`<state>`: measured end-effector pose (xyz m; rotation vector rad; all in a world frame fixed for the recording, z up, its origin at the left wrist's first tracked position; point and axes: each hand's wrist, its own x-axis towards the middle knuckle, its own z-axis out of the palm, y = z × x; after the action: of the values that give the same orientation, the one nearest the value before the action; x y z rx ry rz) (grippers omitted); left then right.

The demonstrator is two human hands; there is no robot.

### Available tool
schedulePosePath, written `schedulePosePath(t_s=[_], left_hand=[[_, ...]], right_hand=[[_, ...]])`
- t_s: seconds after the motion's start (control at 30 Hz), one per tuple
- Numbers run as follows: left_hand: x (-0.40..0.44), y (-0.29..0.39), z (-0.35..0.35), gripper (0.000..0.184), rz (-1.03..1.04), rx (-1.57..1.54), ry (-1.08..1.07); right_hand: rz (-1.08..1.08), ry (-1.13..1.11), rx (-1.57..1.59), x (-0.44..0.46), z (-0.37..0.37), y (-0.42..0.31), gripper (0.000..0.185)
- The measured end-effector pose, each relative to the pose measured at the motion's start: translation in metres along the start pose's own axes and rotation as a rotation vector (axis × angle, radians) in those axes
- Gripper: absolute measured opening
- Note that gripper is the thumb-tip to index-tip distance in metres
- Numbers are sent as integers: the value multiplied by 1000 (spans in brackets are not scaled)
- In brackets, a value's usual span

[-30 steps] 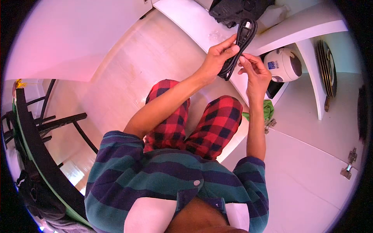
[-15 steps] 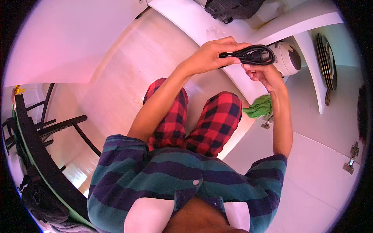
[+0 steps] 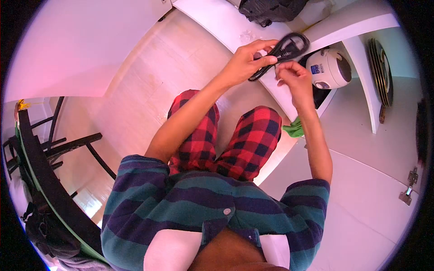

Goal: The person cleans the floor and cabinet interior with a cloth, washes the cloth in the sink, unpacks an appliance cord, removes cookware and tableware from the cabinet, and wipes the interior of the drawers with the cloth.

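Observation:
A black power cord [image 3: 290, 49], folded into a bundle of loops with its plug visible inside, is in my left hand [image 3: 246, 63]. The thumb and fingers close around its left part. My right hand [image 3: 296, 81] sits just below and to the right of the cord, its fingers curled and pinched together. Whether they hold something small, or touch the cord's end, I cannot make out. Behind my right hand a white rice cooker [image 3: 332, 67] with a dark lid top stands in the open cabinet.
A black plastic bag [image 3: 271, 11] lies on the upper shelf. Several dark plates [image 3: 382, 74] stand on edge beyond a white divider [image 3: 364, 86]. A green cloth [image 3: 293, 129] hangs near my right forearm. An open cabinet door [image 3: 343, 194] is at the right, black chair legs [image 3: 74, 145] at the left.
My left hand has tilted the cord bundle upward to the right. My right hand has come away from the bundle's right end, moving left with its fingers curled, revealing more of the rice cooker.

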<state>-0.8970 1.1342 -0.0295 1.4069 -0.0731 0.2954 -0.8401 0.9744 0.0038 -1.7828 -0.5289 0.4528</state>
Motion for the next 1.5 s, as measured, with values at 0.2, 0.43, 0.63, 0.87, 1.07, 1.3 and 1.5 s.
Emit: schedulePosePath(t_s=[0.2,0.43,0.63,0.87,1.07,1.3,1.5], left_hand=[[-2,-22,2,29,-612,-705,29],[0,-25,21,32,-317,-751,366],[3,-14,10,40,-252,-761,243],[3,-11,11,39,-162,-588,180],[3,-12,12,41,-70,-621,245],[4,-8,5,42,-88,-750,125],[3,-3,-3,43,-108,-742,51]], right_hand=[[-1232,191,-1039,13,1,21,15],[-551,231,-418,11,24,47,17],[108,211,618,0,27,12,25],[-212,382,75,4,23,-8,13],[-650,547,-334,-18,64,3,14],[-195,404,321,-20,62,11,15],[213,-121,868,-5,25,10,26]])
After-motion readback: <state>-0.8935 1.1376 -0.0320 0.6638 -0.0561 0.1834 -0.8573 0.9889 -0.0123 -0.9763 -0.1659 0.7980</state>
